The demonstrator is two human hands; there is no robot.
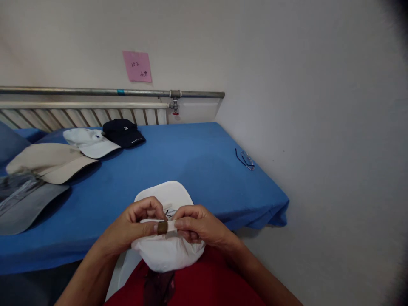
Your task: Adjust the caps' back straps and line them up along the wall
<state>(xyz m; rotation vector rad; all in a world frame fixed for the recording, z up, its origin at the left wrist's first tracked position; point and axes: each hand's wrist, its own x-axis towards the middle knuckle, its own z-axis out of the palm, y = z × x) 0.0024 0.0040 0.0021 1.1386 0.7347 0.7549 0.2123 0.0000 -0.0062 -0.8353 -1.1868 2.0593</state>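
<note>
A white baseball cap (168, 255) lies in front of me with its brim pointing away, partly over the edge of the blue-covered bed. My left hand (135, 225) pinches the cap's back strap close to a brownish buckle (162, 228). On the other side of the buckle, my right hand (199, 225) grips the white strap (171, 225) between thumb and fingers. Inside the cap a small printed label shows between the hands. My fingers hide part of the strap and the cap's opening.
On the blue bed sheet (178, 157) at left lie a navy cap (119, 131), a pale cap (87, 140), a beige cap (47, 159) and a grey cap (38, 206). Eyeglasses (245, 159) rest near the right wall. Behind are a radiator (121, 114) and a metal pipe (146, 92).
</note>
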